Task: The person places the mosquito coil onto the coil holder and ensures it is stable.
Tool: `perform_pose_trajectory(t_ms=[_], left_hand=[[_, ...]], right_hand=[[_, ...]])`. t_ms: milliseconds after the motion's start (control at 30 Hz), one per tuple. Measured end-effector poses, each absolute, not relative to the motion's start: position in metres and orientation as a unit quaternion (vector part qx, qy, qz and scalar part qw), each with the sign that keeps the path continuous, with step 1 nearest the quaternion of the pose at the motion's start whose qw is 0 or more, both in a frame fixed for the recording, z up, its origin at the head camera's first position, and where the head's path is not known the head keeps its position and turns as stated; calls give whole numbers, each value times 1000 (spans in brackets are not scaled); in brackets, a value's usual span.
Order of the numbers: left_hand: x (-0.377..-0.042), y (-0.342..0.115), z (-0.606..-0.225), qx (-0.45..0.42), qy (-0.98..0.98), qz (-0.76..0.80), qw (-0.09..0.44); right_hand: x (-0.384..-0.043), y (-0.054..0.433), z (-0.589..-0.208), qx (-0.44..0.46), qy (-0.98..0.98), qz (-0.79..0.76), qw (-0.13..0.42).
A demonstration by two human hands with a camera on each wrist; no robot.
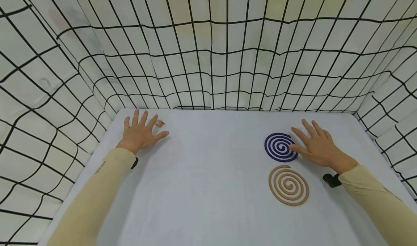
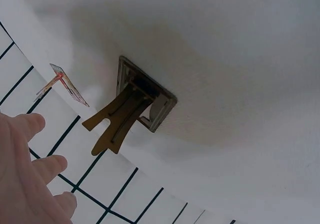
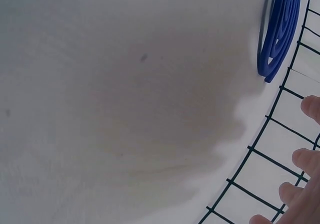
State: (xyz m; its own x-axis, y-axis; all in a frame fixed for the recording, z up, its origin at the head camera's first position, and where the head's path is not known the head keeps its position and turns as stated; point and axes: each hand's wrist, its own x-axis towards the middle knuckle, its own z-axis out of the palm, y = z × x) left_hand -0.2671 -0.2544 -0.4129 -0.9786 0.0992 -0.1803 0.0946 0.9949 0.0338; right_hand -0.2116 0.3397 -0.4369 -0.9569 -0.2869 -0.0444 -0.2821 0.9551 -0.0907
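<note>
My left hand [image 1: 138, 133] is spread, palm down, at the far left of the white table. Beside its index finger lies a small printed metal coil stand [image 1: 160, 123] with an upright tab. In the left wrist view a bronze-coloured coil stand [image 2: 125, 111], a square frame with a forked tab bent up, stands below the hand; the head view hides it. My right hand [image 1: 316, 146], fingers extended and apart, hovers at the right edge of a dark blue mosquito coil [image 1: 282, 148]. Nearer to me lies a brown mosquito coil [image 1: 289, 185]. Neither hand grips anything.
The white table [image 1: 202, 173] has a black grid net [image 1: 211, 52] with white sheeting rising behind it and along both sides. Dark wrist camera straps [image 1: 332, 180] sit under the wrists.
</note>
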Motion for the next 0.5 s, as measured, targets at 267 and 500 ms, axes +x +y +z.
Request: perform_pose_trajectory(t_ms=[267,500], left_hand=[[-272,-255,-419,41,994,19,101],[-278,-254,-426,40,994,19,97]], right_hand=[[-214,333,-441,-148,988,-25,34],[-217,331,-445,-153,987,-22,36]])
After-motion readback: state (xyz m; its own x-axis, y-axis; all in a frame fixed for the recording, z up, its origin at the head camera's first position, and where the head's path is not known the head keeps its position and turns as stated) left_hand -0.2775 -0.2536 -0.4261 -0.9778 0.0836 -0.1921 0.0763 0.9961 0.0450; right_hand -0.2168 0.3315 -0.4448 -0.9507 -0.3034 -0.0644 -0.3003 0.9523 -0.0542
